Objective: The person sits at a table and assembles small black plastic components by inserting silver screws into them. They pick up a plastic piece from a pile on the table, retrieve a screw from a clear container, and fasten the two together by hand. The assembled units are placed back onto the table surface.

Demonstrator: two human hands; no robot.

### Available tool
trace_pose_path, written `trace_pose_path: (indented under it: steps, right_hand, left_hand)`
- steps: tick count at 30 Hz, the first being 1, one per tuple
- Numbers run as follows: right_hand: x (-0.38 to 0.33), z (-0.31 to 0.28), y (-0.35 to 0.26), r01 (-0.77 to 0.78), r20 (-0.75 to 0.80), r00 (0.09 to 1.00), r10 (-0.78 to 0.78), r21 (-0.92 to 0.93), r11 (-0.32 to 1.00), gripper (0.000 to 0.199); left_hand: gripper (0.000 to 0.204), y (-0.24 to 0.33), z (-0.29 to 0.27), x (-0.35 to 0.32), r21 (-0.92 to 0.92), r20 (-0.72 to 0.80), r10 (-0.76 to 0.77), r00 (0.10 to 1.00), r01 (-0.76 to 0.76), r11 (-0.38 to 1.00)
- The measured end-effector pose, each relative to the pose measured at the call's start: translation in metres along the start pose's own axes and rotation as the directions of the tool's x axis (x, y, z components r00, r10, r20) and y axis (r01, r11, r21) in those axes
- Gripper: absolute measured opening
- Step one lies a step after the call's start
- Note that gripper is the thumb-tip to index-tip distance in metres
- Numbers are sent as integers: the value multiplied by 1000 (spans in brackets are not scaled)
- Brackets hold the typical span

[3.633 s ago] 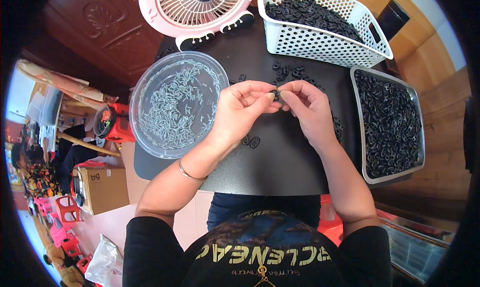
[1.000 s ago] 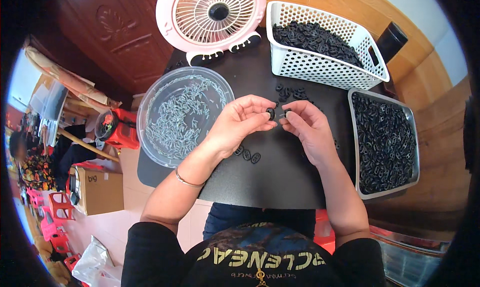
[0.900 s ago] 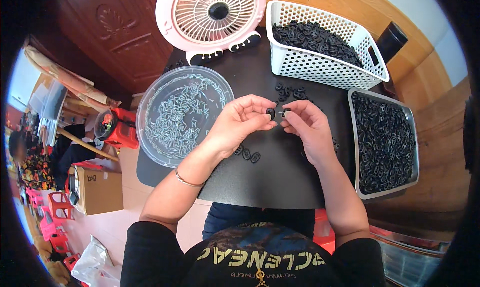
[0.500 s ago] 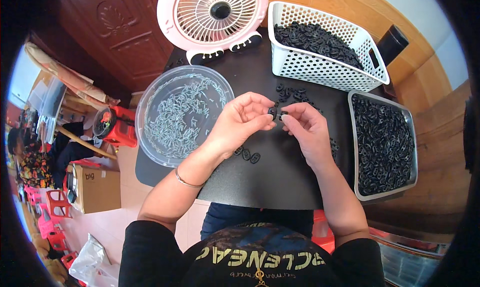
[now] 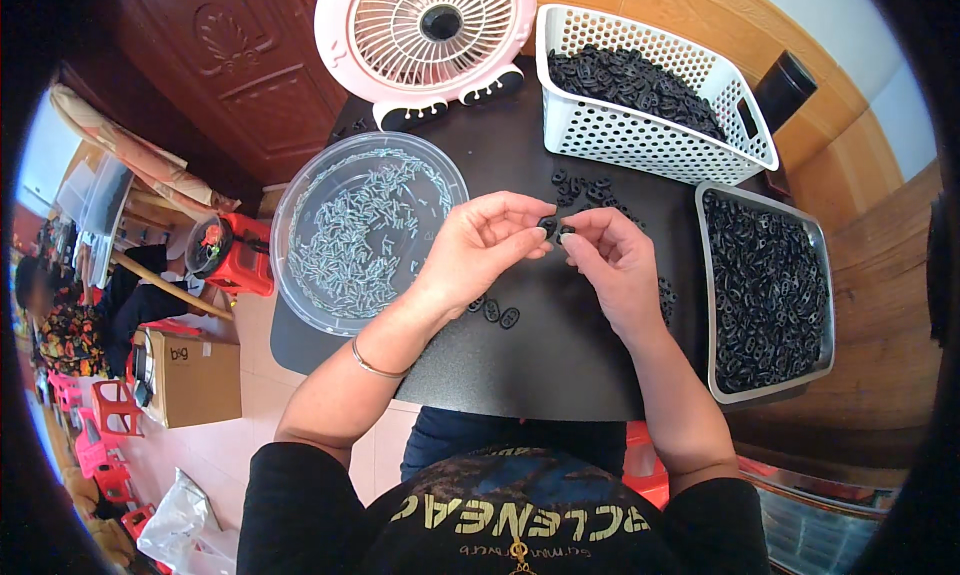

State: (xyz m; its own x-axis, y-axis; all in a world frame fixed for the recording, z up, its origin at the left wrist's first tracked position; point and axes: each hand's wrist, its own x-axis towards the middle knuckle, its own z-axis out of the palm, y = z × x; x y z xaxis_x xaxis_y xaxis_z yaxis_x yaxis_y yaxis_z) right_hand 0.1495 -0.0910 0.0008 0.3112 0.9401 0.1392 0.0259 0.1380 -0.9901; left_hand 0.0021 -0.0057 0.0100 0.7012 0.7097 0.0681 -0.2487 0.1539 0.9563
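Observation:
My left hand and my right hand meet above the middle of the black table, both pinching one small black plastic part between their fingertips. Just beyond the fingers lies a loose heap of the same black parts. A few more black parts lie under my left wrist. A round clear bowl holding several small silvery pins sits to the left of my left hand.
A white perforated basket full of black parts stands at the back right. A metal tray of black parts lies at the right edge. A pink table fan stands at the back. Red stools and a cardboard box are on the floor at left.
My hands stay together over the table, working the small black part with little shift. The view has tilted slightly since the oldest frame.

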Motion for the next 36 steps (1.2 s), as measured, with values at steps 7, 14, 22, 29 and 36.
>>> trace_pose_path:
  steps: [7,14,22,29,36]
  right_hand:
    - [-1,0,-1,35,20,999,-35,-37,999,12]
    - [-1,0,-1,31,29,999,-32,36,999,14]
    - [-2,1,-2,39,17,999,-41,75,996,15]
    - [-3,3,1,67,-15,998,-66,86,994,15]
    - [-3,1,0,55,-7,998,-55,62,997,16]
  left_hand:
    - [24,1,1,-2,101,5,28,1000,-28,995]
    - [24,4,5,-5,140,23,34,999,-37,989]
    - [22,1,4,-4,108,-1,81,997,-81,991]
    - [19,0,6,-4,110,-24,84,996,-80,991]
    - [18,-3,6,-4,95,-31,61,998,-58,994]
